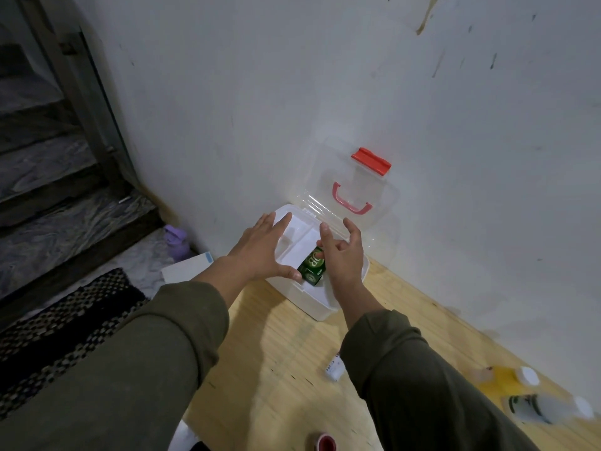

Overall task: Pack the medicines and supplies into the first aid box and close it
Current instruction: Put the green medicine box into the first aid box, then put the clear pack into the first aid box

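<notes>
The first aid box [317, 307] is white and stands on the wooden table against the wall. Its clear lid [383, 222], with a red latch and pink handle, is open and leans back. A green medicine carton [311, 267] sits tilted inside the box, between my hands. My left hand [261, 252] is spread over the box's left compartment, thumb tip touching the carton's lower left edge. My right hand [346, 255] hovers at the carton's right side with fingers apart, one fingertip resting on it.
A small white tube [335, 369], a yellow bottle [500, 380], a white bottle with a green label [536, 408] and a red tape roll [327, 445] lie on the table near me. A flat white pack [187, 268] and a purple bottle [177, 244] are to the left.
</notes>
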Demonstrator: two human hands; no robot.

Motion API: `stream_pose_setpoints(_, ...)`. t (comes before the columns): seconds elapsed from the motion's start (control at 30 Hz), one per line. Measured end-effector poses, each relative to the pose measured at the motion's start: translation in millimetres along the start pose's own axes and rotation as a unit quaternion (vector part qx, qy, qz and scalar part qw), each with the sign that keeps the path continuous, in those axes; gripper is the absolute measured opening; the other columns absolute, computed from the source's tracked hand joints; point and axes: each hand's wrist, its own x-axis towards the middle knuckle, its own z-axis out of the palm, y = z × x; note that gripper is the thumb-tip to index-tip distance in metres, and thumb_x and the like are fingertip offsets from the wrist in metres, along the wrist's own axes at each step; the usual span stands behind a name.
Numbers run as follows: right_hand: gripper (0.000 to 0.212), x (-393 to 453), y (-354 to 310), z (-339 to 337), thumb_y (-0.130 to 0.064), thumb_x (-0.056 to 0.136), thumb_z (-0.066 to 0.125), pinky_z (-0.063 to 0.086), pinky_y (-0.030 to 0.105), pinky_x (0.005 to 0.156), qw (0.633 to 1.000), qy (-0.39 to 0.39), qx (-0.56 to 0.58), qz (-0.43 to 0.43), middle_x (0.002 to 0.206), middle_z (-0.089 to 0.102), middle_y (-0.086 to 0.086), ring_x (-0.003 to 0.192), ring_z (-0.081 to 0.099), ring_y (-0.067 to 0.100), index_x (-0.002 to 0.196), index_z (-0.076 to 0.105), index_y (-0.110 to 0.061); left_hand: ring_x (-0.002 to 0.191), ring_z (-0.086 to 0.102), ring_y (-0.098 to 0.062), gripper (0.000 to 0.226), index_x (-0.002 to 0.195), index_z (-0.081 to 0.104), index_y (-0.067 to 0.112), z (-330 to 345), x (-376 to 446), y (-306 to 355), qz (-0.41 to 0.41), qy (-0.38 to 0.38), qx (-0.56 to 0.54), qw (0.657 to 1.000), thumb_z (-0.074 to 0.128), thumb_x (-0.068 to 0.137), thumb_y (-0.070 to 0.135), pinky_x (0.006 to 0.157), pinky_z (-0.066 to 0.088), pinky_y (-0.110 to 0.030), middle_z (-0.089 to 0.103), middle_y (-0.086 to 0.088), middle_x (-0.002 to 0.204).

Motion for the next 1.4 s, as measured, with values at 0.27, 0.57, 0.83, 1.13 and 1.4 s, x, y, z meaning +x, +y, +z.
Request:
stream_pose_setpoints(0.27,0.051,-20.7,-33.3,-42.0,-0.028,0.086,0.065,0.051,0.025,0.081,0.990,0.045,-0.102,-0.083,0.113,0.059,0.001,0.097,0.058,0.014,0.132,0.045,-0.024,0.148,-0.005,-0.025,0.106,0.151,0.004,0.023,-12.8,-3.3,17.8,0.038,0.030,-0.005,0.999,0.069,0.074,0.056,0.118,0.010,-0.045,0.002,-0.005,0.161)
stream_pose_setpoints(0.57,0.059,-107.7,-24.2,-112.5,-0.023,0.085,0.064,0.030,0.023,0.100,0.956,0.144,-0.254,-0.028,0.141,0.043,0.003,0.130,0.041,0.018,0.139,0.040,-0.027,0.148,0.000,-0.016,0.097,0.150,0.013,0.026,0.2,-38.0,72.3,0.185,-0.033,-0.055,0.981,0.070,0.075,0.050,0.119,0.015,-0.041,0.012,0.002,0.160)
stream_pose_setpoints(0.83,0.062,-186.8,20.1,-153.4,-0.020,0.082,0.066,0.029,0.020,0.094,0.938,0.211,-0.270,0.052,0.139,0.041,0.006,0.129,0.041,0.019,0.139,0.040,-0.024,0.148,0.003,-0.016,0.093,0.150,0.018,0.025,47.3,-83.0,113.1,0.273,-0.131,-0.023,0.953,0.071,0.076,0.046,0.118,0.015,-0.036,0.018,0.001,0.159)
stream_pose_setpoints(1.13,0.066,-245.9,77.4,-164.8,-0.024,0.076,0.071,0.043,0.034,0.096,0.926,0.200,-0.294,0.123,0.130,0.049,0.005,0.123,0.046,0.018,0.135,0.044,-0.028,0.144,0.022,-0.018,0.095,0.149,0.022,0.026,107.8,-112.1,121.4,0.280,-0.230,0.013,0.932,0.073,0.072,0.051,0.112,0.024,-0.033,0.029,0.001,0.155)
stream_pose_setpoints(1.4,0.073,-276.6,117.7,-185.6,-0.031,0.073,0.073,0.039,0.041,0.101,0.914,0.157,-0.326,0.181,0.137,0.045,0.003,0.128,0.039,0.022,0.138,0.039,-0.028,0.143,0.026,-0.023,0.088,0.150,0.019,0.026,155.4,-126.7,136.8,0.293,-0.292,0.107,0.904,0.064,0.080,0.053,0.112,0.026,-0.034,0.024,-0.001,0.157)
